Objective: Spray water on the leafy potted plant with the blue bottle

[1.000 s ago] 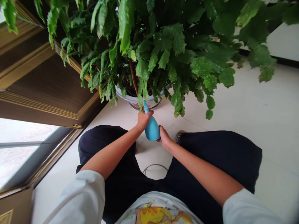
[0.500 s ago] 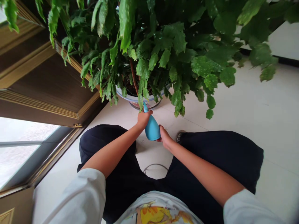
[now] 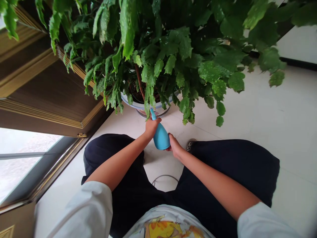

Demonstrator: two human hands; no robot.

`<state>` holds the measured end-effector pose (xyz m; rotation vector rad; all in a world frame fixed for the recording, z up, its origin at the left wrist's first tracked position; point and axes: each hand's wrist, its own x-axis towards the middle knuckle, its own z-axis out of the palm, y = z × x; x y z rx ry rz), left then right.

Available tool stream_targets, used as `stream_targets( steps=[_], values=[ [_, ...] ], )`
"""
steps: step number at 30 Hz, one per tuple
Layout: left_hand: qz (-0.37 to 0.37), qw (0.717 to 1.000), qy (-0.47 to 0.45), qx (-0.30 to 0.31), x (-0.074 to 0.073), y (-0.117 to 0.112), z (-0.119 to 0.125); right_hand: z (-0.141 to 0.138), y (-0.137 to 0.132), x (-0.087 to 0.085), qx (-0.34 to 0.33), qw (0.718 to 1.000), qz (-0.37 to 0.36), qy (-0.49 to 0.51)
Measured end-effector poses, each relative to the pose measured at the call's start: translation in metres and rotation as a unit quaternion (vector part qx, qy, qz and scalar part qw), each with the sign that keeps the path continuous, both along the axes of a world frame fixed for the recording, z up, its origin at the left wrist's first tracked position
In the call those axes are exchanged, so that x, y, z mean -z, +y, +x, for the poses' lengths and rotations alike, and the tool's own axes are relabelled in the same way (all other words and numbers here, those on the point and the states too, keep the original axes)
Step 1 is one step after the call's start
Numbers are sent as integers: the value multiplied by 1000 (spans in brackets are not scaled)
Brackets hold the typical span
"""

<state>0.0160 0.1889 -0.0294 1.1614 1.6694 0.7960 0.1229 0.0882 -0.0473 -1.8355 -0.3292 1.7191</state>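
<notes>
Between my knees I hold a blue spray bottle [image 3: 161, 137], tilted so its top points away toward the plant. Its neck is in the grip of my left hand [image 3: 151, 126], with the thumb across the front. My right hand [image 3: 174, 144] cups the lower right side of the bottle near its base; some of those fingers are hidden behind it. Just beyond the bottle's top, a large leafy green plant [image 3: 183, 43] hangs over its white pot [image 3: 133, 104]. Water drops dot several leaves. Dark soil and a brown stem show inside the rim.
A brown panelled door [image 3: 49, 86] with gold trim stands along the left, beside a bright glass opening [image 3: 19, 142]. Pale floor tiles [image 3: 262, 115] extend to the right. A thin dark cable or ring [image 3: 164, 175] lies on the floor between my legs.
The view has shifted slightly, so the plant appears a little further left. Both hands keep the same hold on the spray bottle.
</notes>
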Motion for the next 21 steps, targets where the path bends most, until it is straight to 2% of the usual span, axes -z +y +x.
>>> stream_targets(
  steps=[3, 8, 15, 21],
  values=[
    [7, 1000, -5, 2, 0, 1, 0, 1, 2, 0, 4, 1000, 3, -3],
    [-26, 999, 22, -6, -1, 2, -2, 0, 2, -1, 1, 1000, -5, 2],
    [40, 999, -5, 12, -3, -2, 1, 1, 3, -3, 9, 1000, -4, 11],
    [25, 1000, 1, 14, -5, -1, 3, 1, 2, 0, 10, 999, -13, 29]
  ],
)
